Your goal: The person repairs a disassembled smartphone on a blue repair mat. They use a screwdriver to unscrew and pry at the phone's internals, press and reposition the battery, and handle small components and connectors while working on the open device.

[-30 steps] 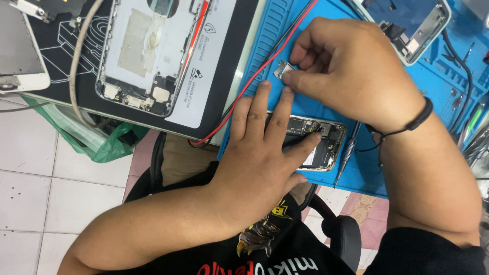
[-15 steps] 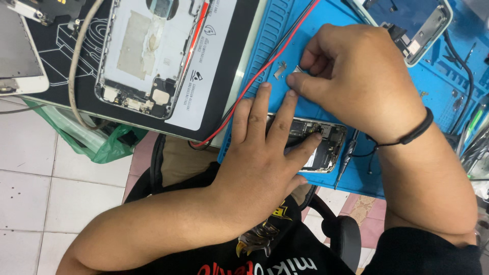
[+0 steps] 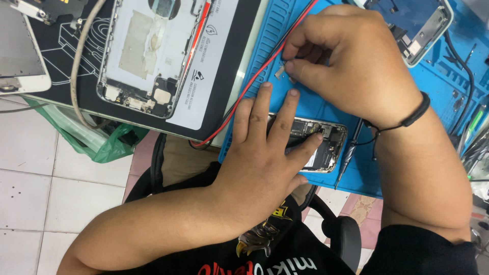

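My left hand (image 3: pixel 265 158) lies flat over an opened phone (image 3: pixel 326 145) on the blue work mat (image 3: pixel 326 107). Its thumb rests across the phone's insides and its fingers are spread onto the mat. My right hand (image 3: pixel 351 56), with a black band on the wrist, is just beyond it. Its thumb and forefinger are pinched at a small metal part (image 3: pixel 280 71) on the mat. Most of the phone's left end is hidden under my left hand.
A bare phone housing (image 3: pixel 142 56) lies on a black mat (image 3: pixel 224 61) at the left, beside a white screen panel (image 3: pixel 20 56). A red wire (image 3: pixel 244 91) and a grey cable (image 3: pixel 76 66) cross there. A screwdriver (image 3: pixel 349 158) lies beside the phone. Another phone frame (image 3: pixel 423 25) is top right.
My right hand's fingertips let go of the small metal part, drew slightly right, and have now closed on it again. My left hand has stayed on the phone.
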A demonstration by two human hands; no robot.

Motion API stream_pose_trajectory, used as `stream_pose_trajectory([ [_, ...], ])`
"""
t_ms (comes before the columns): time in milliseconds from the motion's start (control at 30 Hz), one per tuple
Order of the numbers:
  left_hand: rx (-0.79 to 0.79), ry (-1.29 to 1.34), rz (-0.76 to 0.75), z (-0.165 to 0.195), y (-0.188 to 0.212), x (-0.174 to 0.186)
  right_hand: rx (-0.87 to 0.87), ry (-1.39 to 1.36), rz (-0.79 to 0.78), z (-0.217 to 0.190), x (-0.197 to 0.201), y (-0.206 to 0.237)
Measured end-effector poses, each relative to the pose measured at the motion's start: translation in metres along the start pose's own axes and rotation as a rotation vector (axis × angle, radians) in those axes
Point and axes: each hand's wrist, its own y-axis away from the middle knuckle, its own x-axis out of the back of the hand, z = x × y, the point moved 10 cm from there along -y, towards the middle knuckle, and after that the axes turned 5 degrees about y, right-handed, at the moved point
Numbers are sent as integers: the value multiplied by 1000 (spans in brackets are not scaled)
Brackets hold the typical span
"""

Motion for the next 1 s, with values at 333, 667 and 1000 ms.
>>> stream_pose_trajectory([
  [333, -5, -5, -15, 1, 0, -3, 128, 69, -127, -3, -6, -9],
  [667, -7, -10, -31, 1, 0, -5, 212, 72, -180, -4, -6, -5],
  [1000, 3, -27, -26, 1, -1, -3, -54, 132, -224, 5, 29, 27],
])
